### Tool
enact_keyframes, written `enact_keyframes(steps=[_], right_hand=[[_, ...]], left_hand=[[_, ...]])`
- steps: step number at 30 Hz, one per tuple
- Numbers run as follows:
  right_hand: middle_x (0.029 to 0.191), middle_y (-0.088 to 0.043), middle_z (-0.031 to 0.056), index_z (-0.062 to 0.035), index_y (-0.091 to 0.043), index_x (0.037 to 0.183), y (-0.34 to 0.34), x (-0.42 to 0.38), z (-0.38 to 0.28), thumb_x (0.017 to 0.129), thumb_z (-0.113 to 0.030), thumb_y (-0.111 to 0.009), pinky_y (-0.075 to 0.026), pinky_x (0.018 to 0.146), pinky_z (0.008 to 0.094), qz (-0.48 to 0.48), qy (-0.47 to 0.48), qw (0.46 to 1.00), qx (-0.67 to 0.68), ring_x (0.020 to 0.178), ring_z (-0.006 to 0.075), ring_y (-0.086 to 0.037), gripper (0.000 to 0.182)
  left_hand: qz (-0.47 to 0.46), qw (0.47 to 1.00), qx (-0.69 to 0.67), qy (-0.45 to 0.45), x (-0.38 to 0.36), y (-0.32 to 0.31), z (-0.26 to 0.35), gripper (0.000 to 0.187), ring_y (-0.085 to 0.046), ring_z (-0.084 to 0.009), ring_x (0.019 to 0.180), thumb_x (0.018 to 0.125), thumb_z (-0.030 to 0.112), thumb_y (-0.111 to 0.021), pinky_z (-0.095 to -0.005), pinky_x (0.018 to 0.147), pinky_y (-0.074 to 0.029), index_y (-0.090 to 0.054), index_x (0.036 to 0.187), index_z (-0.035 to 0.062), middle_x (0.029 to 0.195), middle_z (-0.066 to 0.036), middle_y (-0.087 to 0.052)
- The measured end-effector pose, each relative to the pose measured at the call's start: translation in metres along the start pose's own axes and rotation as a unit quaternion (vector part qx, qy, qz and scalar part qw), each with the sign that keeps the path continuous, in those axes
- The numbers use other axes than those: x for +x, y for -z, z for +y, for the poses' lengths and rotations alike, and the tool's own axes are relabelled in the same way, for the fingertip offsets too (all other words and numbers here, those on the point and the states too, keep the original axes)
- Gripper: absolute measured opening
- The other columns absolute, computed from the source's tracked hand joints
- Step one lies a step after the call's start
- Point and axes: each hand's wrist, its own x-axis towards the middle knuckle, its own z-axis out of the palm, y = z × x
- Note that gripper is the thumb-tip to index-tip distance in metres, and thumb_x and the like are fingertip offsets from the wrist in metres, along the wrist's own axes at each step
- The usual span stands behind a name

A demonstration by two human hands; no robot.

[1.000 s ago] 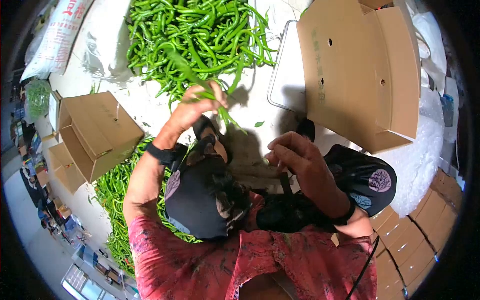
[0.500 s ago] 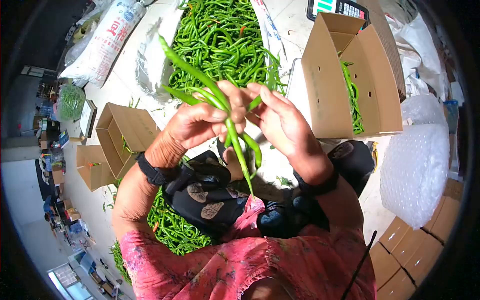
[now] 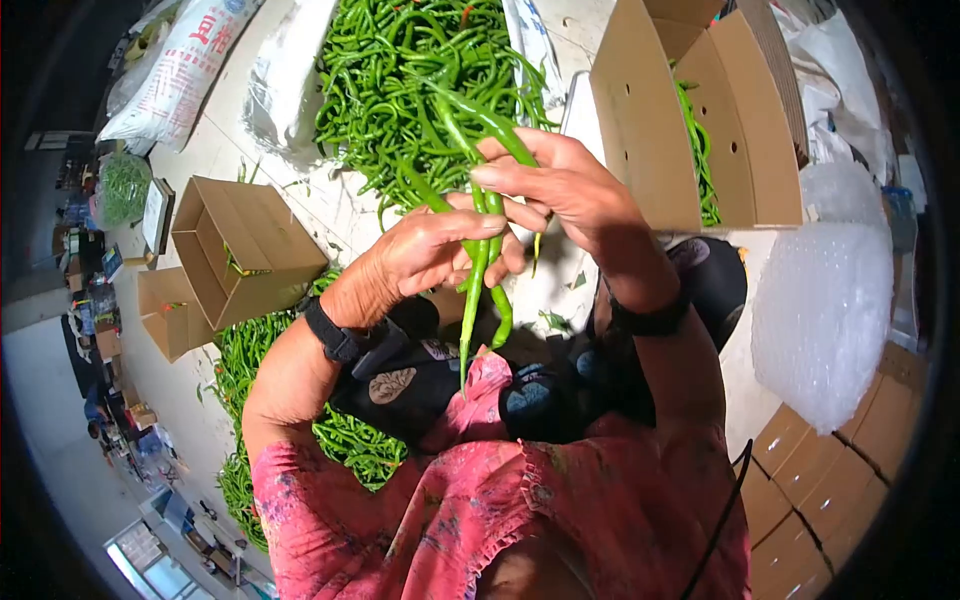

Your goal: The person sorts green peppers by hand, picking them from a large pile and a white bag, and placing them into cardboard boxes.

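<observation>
Several long green chili peppers (image 3: 478, 265) are bunched in my left hand (image 3: 425, 248), its thumb pressed over them and its fingers curled behind. Their thin tips point down toward my lap. Close against it, my right hand (image 3: 570, 185) pinches green chili peppers (image 3: 495, 122) between thumb and fingers, near the upper ends of the bunch. Which peppers each hand bears alone is hard to tell where they overlap. Beyond both hands lies a large heap of green chili peppers (image 3: 385, 85) in an opened white sack (image 3: 285, 95).
A cardboard box (image 3: 740, 130) with chili peppers stands at right, beside bubble wrap (image 3: 825, 320) and stacked cartons (image 3: 815, 480). Smaller cardboard boxes (image 3: 250, 240) sit at left. More chili peppers (image 3: 360, 450) lie by my left leg. A full white sack (image 3: 180, 75) rests at upper left.
My right hand has closed on peppers at the top of the bunch, where its fingers were looser before. The bunch has turned more upright. The view has shifted slightly.
</observation>
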Motion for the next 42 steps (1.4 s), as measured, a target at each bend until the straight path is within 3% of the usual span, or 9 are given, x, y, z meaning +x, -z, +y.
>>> enact_keyframes(steps=[4, 8, 10, 13, 18, 23, 31, 36, 42], right_hand=[[0.081, -0.057, -0.0030, 0.0001, -0.057, 0.113, 0.009, 0.005, 0.016, 0.094, -0.023, -0.061, -0.036, 0.053, 0.0192, -0.021, -0.029, 0.998, -0.043, 0.059, 0.0025, -0.044, 0.030], [0.086, -0.057, -0.0022, -0.0039, -0.059, 0.101, 0.009, 0.003, 0.009, 0.094, -0.029, -0.061, -0.040, 0.072, 0.0232, 0.152, 0.088, 0.976, -0.126, 0.082, 0.0068, -0.052, 0.026], [0.087, -0.057, -0.0024, -0.0043, -0.060, 0.105, 0.021, 0.000, 0.011, 0.096, -0.030, -0.059, -0.039, 0.069, 0.0222, 0.127, 0.109, 0.985, -0.034, 0.079, 0.0061, -0.051, 0.027], [0.094, -0.059, -0.0010, -0.0039, -0.058, 0.125, 0.042, -0.004, 0.030, 0.099, -0.030, -0.055, -0.042, 0.073, 0.0230, 0.077, -0.078, 0.987, -0.115, 0.085, 0.0077, -0.052, 0.037], [0.111, -0.059, 0.0036, -0.0034, -0.039, 0.145, 0.005, -0.006, 0.052, 0.101, -0.019, -0.051, -0.049, 0.081, 0.0259, -0.055, -0.061, 0.987, 0.135, 0.098, 0.0109, -0.057, 0.048], [0.119, -0.062, 0.0097, -0.0029, -0.035, 0.147, -0.004, -0.013, 0.047, 0.096, -0.011, -0.058, -0.050, 0.089, 0.0315, -0.022, -0.019, 0.999, 0.038, 0.105, 0.0155, -0.061, 0.056], [0.121, -0.062, 0.0159, -0.0036, -0.043, 0.139, 0.012, -0.020, 0.066, 0.098, -0.014, -0.054, -0.053, 0.082, 0.0325, -0.003, -0.051, 0.996, 0.078, 0.103, 0.0199, -0.063, 0.044], [0.124, -0.058, 0.0231, -0.0028, -0.039, 0.140, 0.004, -0.023, 0.063, 0.103, -0.025, -0.045, -0.054, 0.083, 0.0347, -0.036, -0.052, 0.960, 0.272, 0.103, 0.0240, -0.063, 0.043], [0.114, -0.061, 0.0150, -0.0006, -0.043, 0.135, 0.007, -0.029, 0.067, 0.099, -0.016, -0.054, -0.051, 0.083, 0.0320, 0.009, -0.007, 0.980, 0.196, 0.095, 0.0197, -0.062, 0.041]], left_hand=[[0.007, 0.999, 0.023, 0.043, -0.002, 0.000, -0.001, 0.046, -0.071, -0.0214, 0.081, 0.100, 0.033, -0.050, -0.0205, 0.051, -0.052, -0.051, 0.129, -0.0029, 0.101, -0.020, -0.068], [0.097, 0.995, 0.011, 0.012, -0.006, 0.019, 0.003, 0.040, -0.071, -0.0264, 0.089, 0.101, 0.030, -0.051, -0.0247, 0.055, -0.058, -0.058, 0.117, -0.0057, 0.102, -0.019, -0.068], [0.134, 0.991, 0.000, -0.019, -0.006, 0.027, 0.003, 0.042, -0.071, -0.0205, 0.078, 0.101, 0.033, -0.049, -0.0206, 0.049, -0.054, -0.057, 0.116, -0.0055, 0.094, -0.018, -0.070], [0.156, 0.986, -0.002, -0.057, -0.006, 0.025, 0.007, 0.039, -0.066, -0.0146, 0.070, 0.101, 0.032, -0.050, -0.0183, 0.048, -0.052, -0.059, 0.115, -0.0040, 0.089, -0.015, -0.068], [0.148, 0.983, -0.042, -0.098, -0.002, 0.019, 0.005, 0.026, -0.068, -0.0177, 0.079, 0.096, 0.020, -0.061, -0.0216, 0.051, -0.053, -0.061, 0.112, -0.0009, 0.087, -0.010, -0.067], [0.272, 0.954, 0.050, -0.112, 0.001, 0.012, 0.003, 0.024, -0.060, -0.0106, 0.083, 0.094, 0.019, -0.065, -0.0236, 0.067, -0.049, -0.063, 0.112, 0.0036, 0.096, -0.002, -0.066], [0.257, 0.951, 0.091, -0.145, -0.002, 0.008, 0.009, 0.030, -0.064, -0.0174, 0.090, 0.090, 0.011, -0.068, -0.0316, 0.086, -0.053, -0.061, 0.119, 0.0029, 0.101, -0.006, -0.067], [0.236, 0.948, 0.085, -0.198, -0.002, 0.001, 0.013, 0.032, -0.064, -0.0183, 0.098, 0.090, 0.008, -0.067, -0.0322, 0.089, -0.052, -0.059, 0.120, 0.0013, 0.102, -0.007, -0.067], [0.157, 0.942, 0.047, -0.293, -0.002, 0.003, 0.019, 0.038, -0.064, -0.0187, 0.099, 0.088, 0.008, -0.068, -0.0284, 0.085, -0.051, -0.056, 0.124, 0.0000, 0.104, -0.013, -0.068]])
